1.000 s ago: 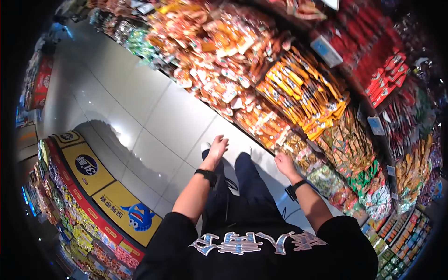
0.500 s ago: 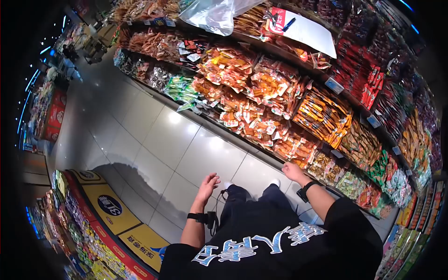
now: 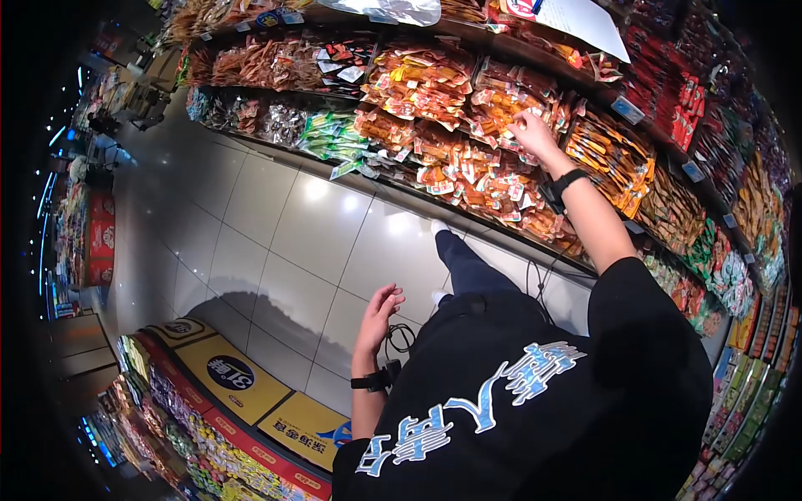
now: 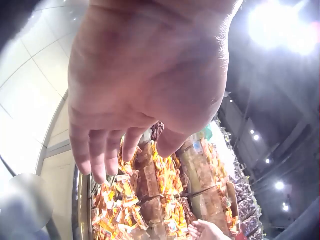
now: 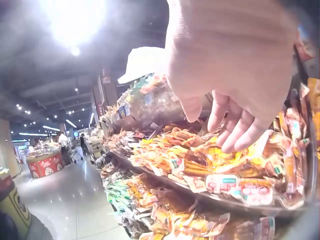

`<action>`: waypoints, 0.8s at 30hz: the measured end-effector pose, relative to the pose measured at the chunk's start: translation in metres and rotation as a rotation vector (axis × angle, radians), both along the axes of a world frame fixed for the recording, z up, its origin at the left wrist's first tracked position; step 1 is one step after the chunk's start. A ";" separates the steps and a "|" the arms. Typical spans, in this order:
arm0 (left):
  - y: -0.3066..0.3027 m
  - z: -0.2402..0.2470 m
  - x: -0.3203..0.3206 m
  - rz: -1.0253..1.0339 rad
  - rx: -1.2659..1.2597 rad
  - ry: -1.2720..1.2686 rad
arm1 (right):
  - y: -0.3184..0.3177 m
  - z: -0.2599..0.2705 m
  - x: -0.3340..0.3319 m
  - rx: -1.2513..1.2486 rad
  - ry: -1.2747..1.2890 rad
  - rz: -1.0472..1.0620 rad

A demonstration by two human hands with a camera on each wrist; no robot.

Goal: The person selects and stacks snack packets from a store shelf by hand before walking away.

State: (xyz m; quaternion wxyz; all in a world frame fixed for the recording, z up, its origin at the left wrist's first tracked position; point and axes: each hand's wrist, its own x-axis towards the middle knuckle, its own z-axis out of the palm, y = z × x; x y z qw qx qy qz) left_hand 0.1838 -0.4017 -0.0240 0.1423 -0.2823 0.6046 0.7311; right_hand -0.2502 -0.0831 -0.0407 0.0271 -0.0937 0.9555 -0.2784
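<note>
My right hand [image 3: 536, 138] reaches over the middle tier of the snack shelf, above a bin of orange snack packets [image 3: 489, 104]. In the right wrist view its loosely bent fingers [image 5: 240, 130] hang close over the clear-wrapped orange packets [image 5: 205, 155], with nothing visible between them. My left hand [image 3: 378, 321] is held over the floor beside my leg, away from the shelf. Its fingers [image 4: 97, 150] are relaxed and hold nothing. A black band with a small camera sits on each wrist.
Yellow-and-black packets [image 3: 614, 159] fill the bin right of my right hand. A white sheet of paper [image 3: 585, 25] and a clear plastic bag [image 3: 393, 8] lie on the top tier. Behind me on the left curves a candy display with yellow panels [image 3: 221, 367]. Tiled floor [image 3: 292, 250] lies between.
My right hand has gone from beside the shelf's lower edge up and forward over the orange packets. The body has turned and stepped closer to the shelf; my left hand stays low and loose.
</note>
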 end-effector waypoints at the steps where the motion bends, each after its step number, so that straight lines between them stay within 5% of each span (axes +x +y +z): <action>1: -0.005 -0.001 -0.010 -0.011 0.001 -0.003 | -0.008 -0.006 -0.008 0.085 0.102 -0.001; 10: -0.053 0.017 -0.122 -0.021 -0.025 -0.053 | -0.051 -0.027 -0.036 0.531 0.289 0.018; 24: -0.099 0.013 -0.237 -0.243 -0.002 -0.026 | -0.044 -0.032 -0.050 0.406 0.346 -0.055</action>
